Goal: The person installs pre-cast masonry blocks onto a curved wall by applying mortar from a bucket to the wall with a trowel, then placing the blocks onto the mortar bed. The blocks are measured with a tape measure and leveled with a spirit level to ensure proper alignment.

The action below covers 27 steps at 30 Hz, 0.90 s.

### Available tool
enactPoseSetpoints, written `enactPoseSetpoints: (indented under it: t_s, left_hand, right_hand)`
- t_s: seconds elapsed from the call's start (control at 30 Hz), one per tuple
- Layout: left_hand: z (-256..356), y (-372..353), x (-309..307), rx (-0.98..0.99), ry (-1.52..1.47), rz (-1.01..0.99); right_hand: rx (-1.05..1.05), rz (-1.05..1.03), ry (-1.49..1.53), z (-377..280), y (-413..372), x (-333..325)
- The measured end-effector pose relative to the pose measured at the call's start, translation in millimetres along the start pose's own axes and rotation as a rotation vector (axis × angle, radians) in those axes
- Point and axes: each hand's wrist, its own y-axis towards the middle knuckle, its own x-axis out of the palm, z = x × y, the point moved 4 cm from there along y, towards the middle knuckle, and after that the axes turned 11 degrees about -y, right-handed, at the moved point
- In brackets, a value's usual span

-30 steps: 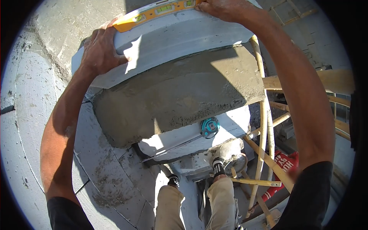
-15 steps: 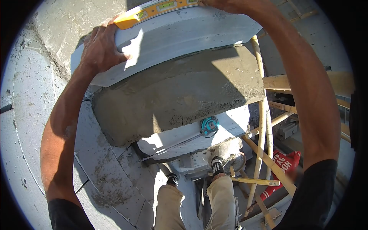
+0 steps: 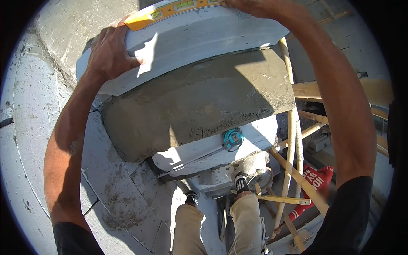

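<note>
Short sleeves (image 3: 346,214) are black, trousers (image 3: 246,225) beige, dark footwear (image 3: 241,184) white-striped.

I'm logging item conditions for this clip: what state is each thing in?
Pale block, mostly shaded, with sunlit patches.
Yellow level, lying along the block's top.
Left hand, spread on the block near the level.
Right hand, at the level's right end; grip unclear.
Mortar, spread; rough along its near edge.
Tape measure, lying down; blade out or in, unclear.
</note>
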Motion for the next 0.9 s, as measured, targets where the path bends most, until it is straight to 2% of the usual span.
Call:
enactPoseSetpoints:
  t_s: [0.53,0.9]
  left_hand:
    - [-0.4,0.7,0.9,-0.007,0.010,-0.003]
    - [0.6,1.1,0.9,-0.008,-0.005,-0.015]
  right_hand:
    - [-0.010,0.061,-0.047,10.9,8.1,9.9]
    - [0.096,0.014,0.205,17.6,-1.9,5.1]
